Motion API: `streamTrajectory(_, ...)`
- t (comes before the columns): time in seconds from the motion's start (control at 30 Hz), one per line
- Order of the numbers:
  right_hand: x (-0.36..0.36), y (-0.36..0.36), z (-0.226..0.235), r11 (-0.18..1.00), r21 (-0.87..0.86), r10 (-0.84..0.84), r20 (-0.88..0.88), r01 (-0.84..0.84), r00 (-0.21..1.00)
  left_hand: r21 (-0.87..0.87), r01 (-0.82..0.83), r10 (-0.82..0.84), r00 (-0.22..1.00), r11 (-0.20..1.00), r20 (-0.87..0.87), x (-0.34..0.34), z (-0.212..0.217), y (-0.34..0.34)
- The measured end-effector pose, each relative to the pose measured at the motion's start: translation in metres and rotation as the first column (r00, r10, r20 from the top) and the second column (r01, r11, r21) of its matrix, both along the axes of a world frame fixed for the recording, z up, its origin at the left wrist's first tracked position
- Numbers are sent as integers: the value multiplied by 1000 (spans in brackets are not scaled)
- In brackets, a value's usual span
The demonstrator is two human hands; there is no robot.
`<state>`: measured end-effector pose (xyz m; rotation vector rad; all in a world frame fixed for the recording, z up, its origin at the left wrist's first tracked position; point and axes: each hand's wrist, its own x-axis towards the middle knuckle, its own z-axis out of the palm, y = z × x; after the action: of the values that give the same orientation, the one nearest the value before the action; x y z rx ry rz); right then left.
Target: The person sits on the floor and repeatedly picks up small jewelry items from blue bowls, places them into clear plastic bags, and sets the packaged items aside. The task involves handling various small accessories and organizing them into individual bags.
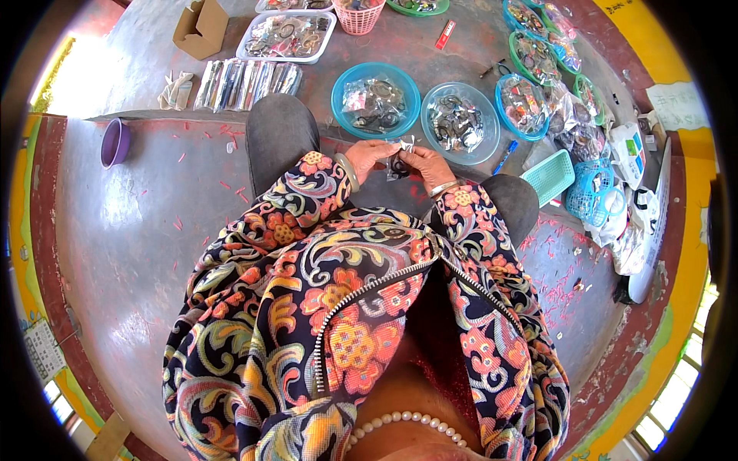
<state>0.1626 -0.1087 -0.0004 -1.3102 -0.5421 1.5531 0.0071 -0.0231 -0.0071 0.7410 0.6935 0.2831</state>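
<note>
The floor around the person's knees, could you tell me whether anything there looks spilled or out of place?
Yes: small red scraps lie scattered over the grey floor, thickest at the right. A purple bowl sits alone at the left, far from the blue bowl and others ahead.

The person wore a zip-front jacket [338, 307] in a dense paisley and flower print of navy, orange, red, yellow and cream, its silver zipper [369, 288] open down the chest over a dark red top [438, 361]. A string of white pearls [403, 421] lay at the neck, and dark grey trousers [278, 134] covered both knees. The left hand [369, 156] had a pale bangle [350, 170] at its wrist, and the right hand [427, 165] a silver one [443, 187].
</note>
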Motion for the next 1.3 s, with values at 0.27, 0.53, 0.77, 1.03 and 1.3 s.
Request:
streamTrajectory(0.27,5,0,-1,999,-6,46,26,-46,999,53,-69,71,997,996,-41,-1,-1,5)
streamTrajectory(0.53,15,1,3,994,-19,105,29,-104,994,82,-48,54,996,995,-68,-1,-3,8)
streamTrajectory(0.77,14,2,8,980,-61,191,17,-190,981,124,88,-72,989,988,-128,0,4,4)
streamTrajectory(1.03,12,5,9,978,-192,-104,-127,78,986,-59,-236,235,972,970,-23,-2,-9,10)
streamTrajectory(1.3,16,3,-4,997,-20,-69,-13,69,998,-34,-225,224,974,974,-23,0,-7,6)
